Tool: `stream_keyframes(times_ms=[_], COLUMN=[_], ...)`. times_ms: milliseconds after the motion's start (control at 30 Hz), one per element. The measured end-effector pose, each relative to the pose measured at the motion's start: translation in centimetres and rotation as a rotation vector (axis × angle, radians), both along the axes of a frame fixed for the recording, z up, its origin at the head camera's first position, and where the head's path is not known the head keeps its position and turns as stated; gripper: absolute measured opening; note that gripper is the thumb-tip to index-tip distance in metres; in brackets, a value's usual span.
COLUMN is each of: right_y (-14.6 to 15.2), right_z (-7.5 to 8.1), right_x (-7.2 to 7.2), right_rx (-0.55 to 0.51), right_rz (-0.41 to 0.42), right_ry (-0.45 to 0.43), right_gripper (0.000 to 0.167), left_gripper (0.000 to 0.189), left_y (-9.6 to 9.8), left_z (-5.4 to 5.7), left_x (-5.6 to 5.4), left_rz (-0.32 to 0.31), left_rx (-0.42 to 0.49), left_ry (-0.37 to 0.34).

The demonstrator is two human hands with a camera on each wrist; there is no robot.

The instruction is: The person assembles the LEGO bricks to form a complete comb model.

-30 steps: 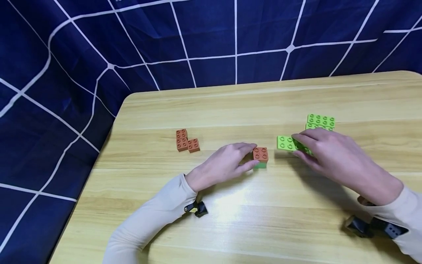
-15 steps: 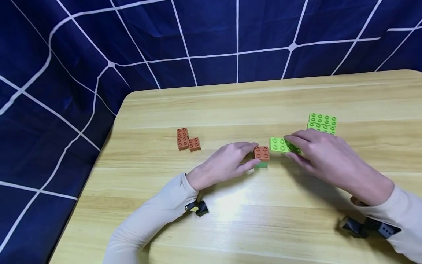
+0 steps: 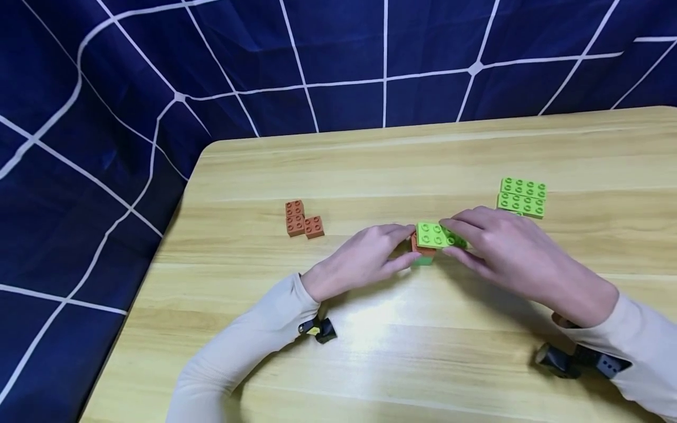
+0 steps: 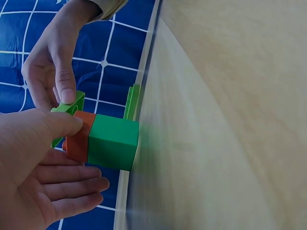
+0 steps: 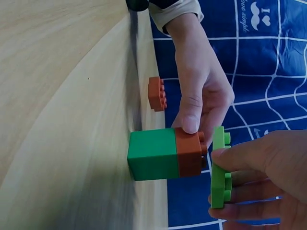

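Observation:
A dark green block (image 5: 152,155) stands on the table with an orange-red brick (image 5: 188,155) on its top. My left hand (image 3: 365,257) pinches the orange-red brick between thumb and fingers from the left side. Between its thumb and fingers, my right hand (image 3: 515,258) holds a thin light green brick (image 3: 429,234) by its right part. That light green brick hovers over the orange-red one, studs up; in the right wrist view a small gap shows between it and the studs below. From the head view it covers most of the orange-red brick.
Several loose orange-red bricks (image 3: 295,224) lie together on the left of the wooden table (image 3: 370,176). Flat light green bricks (image 3: 521,202) lie side by side at the back right. A dark blue cloth (image 3: 338,53) with white lines hangs behind and left of the table.
My right hand has moved left with the light green brick, from the right of the stack to above the orange-red brick. The left hand keeps its place on the stack.

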State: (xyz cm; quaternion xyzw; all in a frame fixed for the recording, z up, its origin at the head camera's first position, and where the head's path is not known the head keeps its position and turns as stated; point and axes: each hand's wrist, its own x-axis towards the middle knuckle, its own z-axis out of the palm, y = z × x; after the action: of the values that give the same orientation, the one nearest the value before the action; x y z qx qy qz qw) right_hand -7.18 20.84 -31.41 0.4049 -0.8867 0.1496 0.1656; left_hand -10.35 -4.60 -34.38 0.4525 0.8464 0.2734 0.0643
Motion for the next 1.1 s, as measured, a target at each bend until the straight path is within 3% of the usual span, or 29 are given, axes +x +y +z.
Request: stream_keyframes(times_ms=[300,633,933,1100], right_y=[-0.08,-0.14,-0.48,-0.91], right_z=[-0.46,-0.71,-0.43,0.24], right_x=[-0.06,-0.09,-0.33,-0.21], right_rx=[-0.006,-0.020,0.017,0.063], right_rz=[0.031,0.043,0.077,0.074], right_ry=[-0.003,0.013,0.034,0.004], right_gripper=[0.093,0.089,0.087,0.024], left_gripper=[0.035,0.045,0.033,0.030], left_y=[0.15,0.06,0.05,0.06], left_z=[-0.03,-0.08,-0.52,-0.47], left_x=[-0.09,-0.28,-0.60,-0.64], left_rz=[-0.008,0.023,0.014,0.015], left_rx=[0.013,0.010,0.041,0.038], left_ry=[-0.025,-0.099,-0.187,-0.188])
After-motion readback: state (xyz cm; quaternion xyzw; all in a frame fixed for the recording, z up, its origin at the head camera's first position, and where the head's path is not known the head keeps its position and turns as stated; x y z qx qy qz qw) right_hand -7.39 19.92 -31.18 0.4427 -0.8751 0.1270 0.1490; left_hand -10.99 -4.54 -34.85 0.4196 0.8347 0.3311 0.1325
